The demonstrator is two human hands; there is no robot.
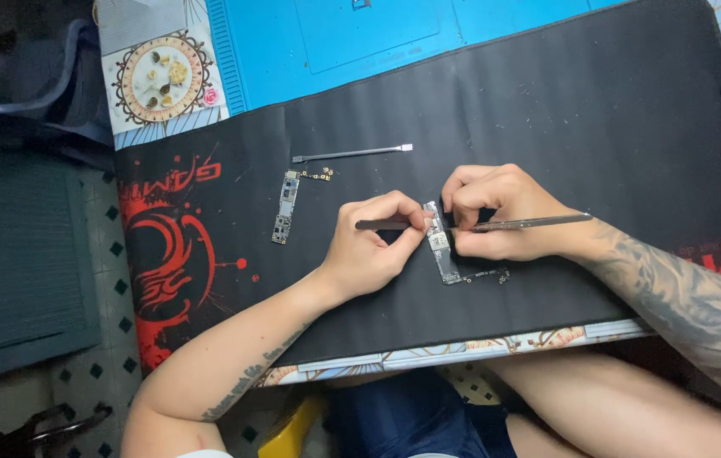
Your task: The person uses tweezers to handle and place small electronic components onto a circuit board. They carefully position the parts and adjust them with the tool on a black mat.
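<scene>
No packages, labels, signs or screens are being shown in this view; nothing of that kind is being held or displayed anywhere on the work surface, from twelve o'clock round to six o'clock.

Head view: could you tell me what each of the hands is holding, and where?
Left hand pinches a dark tool at its tip end; right hand grips tweezers near their tips, over the circuit board.
</scene>
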